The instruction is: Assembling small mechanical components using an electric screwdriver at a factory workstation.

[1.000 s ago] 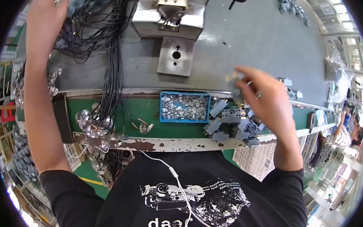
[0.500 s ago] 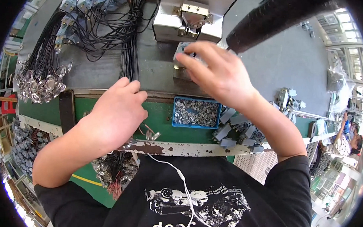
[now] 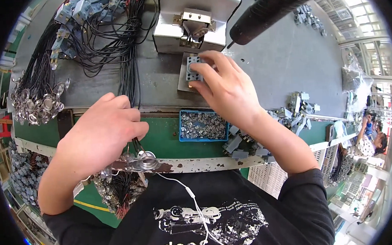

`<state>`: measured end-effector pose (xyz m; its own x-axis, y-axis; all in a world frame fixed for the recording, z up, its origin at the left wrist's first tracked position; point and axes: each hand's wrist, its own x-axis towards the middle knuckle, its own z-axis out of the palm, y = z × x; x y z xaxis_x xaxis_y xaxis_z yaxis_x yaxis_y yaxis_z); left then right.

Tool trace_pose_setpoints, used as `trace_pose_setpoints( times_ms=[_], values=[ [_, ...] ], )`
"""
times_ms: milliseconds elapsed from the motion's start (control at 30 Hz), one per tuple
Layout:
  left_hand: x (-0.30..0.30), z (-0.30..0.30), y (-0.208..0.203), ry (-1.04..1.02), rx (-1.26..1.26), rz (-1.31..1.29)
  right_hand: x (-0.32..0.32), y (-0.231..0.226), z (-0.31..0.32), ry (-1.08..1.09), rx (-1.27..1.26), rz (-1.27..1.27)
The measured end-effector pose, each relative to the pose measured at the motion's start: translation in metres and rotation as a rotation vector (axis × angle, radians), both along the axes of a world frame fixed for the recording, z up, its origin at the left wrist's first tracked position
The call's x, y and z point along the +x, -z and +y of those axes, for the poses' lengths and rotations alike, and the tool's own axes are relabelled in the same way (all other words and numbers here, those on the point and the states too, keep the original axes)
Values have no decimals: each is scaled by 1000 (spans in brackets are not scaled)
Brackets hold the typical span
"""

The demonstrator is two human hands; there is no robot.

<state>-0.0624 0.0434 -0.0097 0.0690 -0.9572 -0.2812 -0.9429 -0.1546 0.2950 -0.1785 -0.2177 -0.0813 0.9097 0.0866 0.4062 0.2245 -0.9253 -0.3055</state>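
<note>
My right hand [image 3: 224, 86] rests its fingers on a small grey block [image 3: 193, 70] that sits on a metal base plate [image 3: 183, 78] in front of a white press machine [image 3: 195, 17]. My left hand [image 3: 102, 132] is curled near the bench's front edge, its fingers closed around black wires [image 3: 130, 83] that end in round metal discs [image 3: 145, 160]. Whether the right hand grips the block or only presses it is unclear.
A blue tray [image 3: 203, 125] of small metal parts sits between my hands. Bundles of black wires with metal discs [image 3: 35, 102] lie at the left. Grey plastic pieces [image 3: 246, 146] pile at the right. A black tool handle [image 3: 274, 5] hangs above. Another person [image 3: 370, 142] works far right.
My right hand has moved from the bench's right side up to the base plate with the grey block. My left hand came down from the upper left to the front edge.
</note>
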Motion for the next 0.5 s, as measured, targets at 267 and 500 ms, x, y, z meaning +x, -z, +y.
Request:
trace_pose_setpoints(
  times_ms=[267,500],
  values=[
    [10,11,-3,-21,-39,83,-9,-10,13,6,-64,-43],
    [24,10,-3,-23,-75,204,12,27,105,-55,1337,854]
  ],
)
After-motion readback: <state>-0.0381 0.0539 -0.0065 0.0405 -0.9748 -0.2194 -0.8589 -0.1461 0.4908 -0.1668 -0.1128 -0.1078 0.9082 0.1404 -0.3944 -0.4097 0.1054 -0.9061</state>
